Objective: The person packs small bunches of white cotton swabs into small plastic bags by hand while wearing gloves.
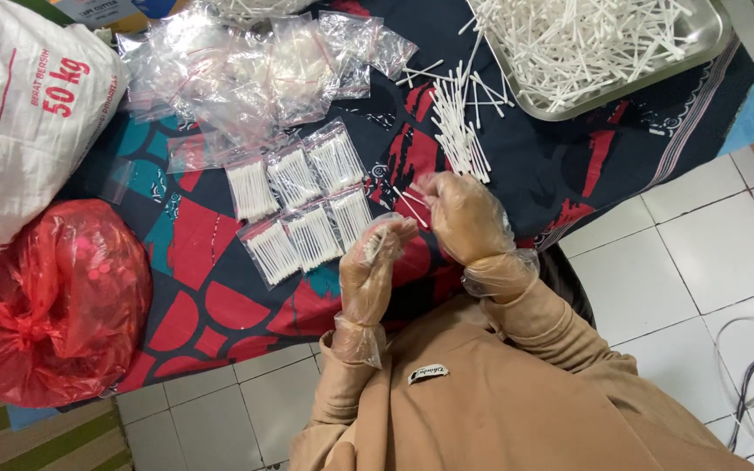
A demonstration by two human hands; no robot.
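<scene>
A small bunch of thin white cotton swabs (378,242) sits gathered in the left hand (373,266), which wears a loose clear plastic glove and is curled closed around the sticks. Just right of it, the right hand (462,220), gloved the same way, pinches one or two swabs between fingertips; exactly how many cannot be told. The swabs look very light, stiff yet easily bent, and likely slippery against the glove film, so holding them by the middle of the shaft, clear of the soft tips, seems safest

Both hands hover above a dark blue cloth with red and teal shapes (220,296). Just left of the hands on this cloth lie six small clear plastic bags filled with swabs (298,209), in two rows. Beyond those is a heap of empty clear bags (246,70). Just beyond the right hand lies a loose pile of swabs (457,131), and further on a metal tray (709,39) heaped with more. Far left of the hands sit a tied red plastic bag (45,301) and a large white woven sack (19,122)
</scene>
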